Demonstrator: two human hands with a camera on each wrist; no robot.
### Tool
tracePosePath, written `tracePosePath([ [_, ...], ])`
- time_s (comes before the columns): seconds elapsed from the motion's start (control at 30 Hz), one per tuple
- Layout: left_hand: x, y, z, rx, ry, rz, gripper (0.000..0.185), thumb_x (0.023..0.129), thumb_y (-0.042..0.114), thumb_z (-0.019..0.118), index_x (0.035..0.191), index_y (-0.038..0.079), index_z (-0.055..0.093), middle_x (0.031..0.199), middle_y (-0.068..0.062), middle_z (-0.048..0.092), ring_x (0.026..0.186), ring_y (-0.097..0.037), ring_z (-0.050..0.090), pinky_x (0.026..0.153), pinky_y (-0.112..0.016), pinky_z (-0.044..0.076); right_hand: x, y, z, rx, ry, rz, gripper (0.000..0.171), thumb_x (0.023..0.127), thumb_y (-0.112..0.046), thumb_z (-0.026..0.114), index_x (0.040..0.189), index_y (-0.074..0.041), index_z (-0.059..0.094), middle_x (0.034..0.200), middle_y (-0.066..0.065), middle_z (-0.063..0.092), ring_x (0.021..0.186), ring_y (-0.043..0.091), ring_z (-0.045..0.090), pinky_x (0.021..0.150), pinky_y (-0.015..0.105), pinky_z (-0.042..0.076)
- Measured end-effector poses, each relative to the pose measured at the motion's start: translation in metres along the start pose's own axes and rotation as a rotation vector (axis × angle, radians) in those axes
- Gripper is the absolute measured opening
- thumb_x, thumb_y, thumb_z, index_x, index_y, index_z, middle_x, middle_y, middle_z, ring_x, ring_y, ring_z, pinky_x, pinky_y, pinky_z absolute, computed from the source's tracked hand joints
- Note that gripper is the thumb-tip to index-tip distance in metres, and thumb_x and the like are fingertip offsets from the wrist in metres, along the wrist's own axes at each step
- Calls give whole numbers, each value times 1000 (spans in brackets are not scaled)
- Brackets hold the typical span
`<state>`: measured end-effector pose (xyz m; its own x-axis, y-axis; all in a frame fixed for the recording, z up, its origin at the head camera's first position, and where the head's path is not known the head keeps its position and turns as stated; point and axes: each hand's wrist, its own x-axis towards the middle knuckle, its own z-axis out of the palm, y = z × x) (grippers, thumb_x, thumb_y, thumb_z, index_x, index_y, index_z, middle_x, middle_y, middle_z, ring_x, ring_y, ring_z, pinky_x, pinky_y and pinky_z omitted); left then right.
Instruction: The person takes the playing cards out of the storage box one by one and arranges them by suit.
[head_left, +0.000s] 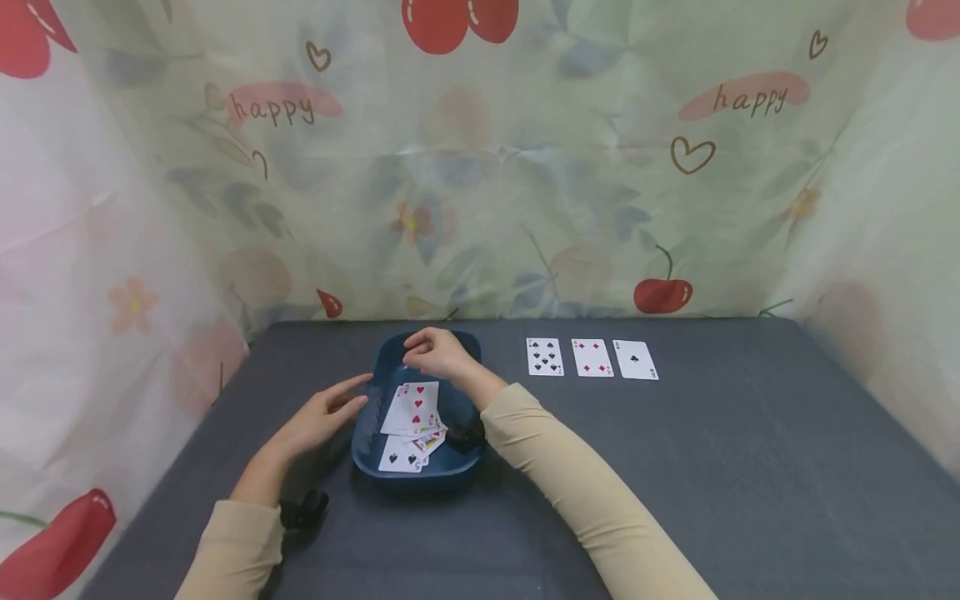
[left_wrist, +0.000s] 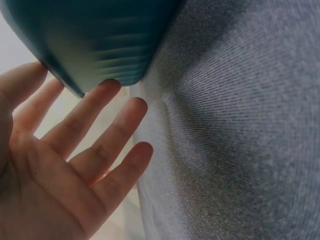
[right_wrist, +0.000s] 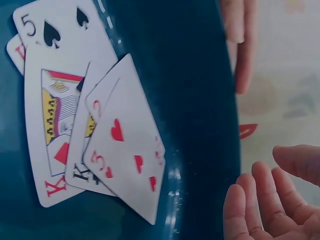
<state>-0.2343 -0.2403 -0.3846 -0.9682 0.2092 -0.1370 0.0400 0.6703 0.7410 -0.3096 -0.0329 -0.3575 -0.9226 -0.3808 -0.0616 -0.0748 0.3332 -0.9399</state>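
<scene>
A dark blue tray (head_left: pixel 375 454) sits on the grey table and holds several face-up playing cards (head_left: pixel 415 408). In the right wrist view a five of spades (right_wrist: pixel 60 35), a king (right_wrist: pixel 52 135) and a hearts card (right_wrist: pixel 130 150) lie overlapping in the tray (right_wrist: pixel 200 100). My left hand (head_left: pixel 330 412) rests with straight fingers against the tray's left outer wall; the left wrist view shows its open palm (left_wrist: pixel 115 115) beside the tray (left_wrist: pixel 100 40). My right hand (head_left: pixel 435 352) hovers over the tray's far end, its fingers (right_wrist: pixel 270 200) loosely curled and holding nothing.
Three face-up cards lie in a row on the table right of the tray: a spades card (head_left: pixel 544 357), a diamonds card (head_left: pixel 592 357) and an ace of clubs (head_left: pixel 635 360). A printed curtain (head_left: pixel 480 167) closes off the back and both sides of the table (head_left: pixel 750 467).
</scene>
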Motion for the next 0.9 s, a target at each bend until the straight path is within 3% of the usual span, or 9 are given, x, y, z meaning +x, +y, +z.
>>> tracePosePath([
  [0.27, 0, -1, -1, -7, -2, 0, 57, 97, 40, 44, 147, 18, 28, 144, -25, 40, 120, -40, 53, 100, -56, 40, 7, 11, 9, -78, 61, 25, 32, 84, -5, 65, 114, 2, 59, 108, 18, 66, 100, 30, 64, 77, 28, 52],
  [0.47, 0, -1, -2, -15, -1, 13, 57, 97, 40, 45, 147, 17, 29, 142, -25, 41, 119, -40, 54, 100, -56, 40, 11, 20, 12, -190, 79, 44, 34, 78, -4, 71, 110, 0, 60, 106, 17, 65, 96, 27, 62, 82, 32, 52],
  [0.9, -1, 1, -1, 6, 6, -1, 57, 97, 41, 45, 147, 18, 29, 143, -24, 40, 119, -39, 54, 100, -57, 40, 8, 26, 14, -497, -36, 76, 55, 69, -7, 80, 119, -4, 56, 120, 14, 59, 112, 28, 55, 98, 38, 43],
])
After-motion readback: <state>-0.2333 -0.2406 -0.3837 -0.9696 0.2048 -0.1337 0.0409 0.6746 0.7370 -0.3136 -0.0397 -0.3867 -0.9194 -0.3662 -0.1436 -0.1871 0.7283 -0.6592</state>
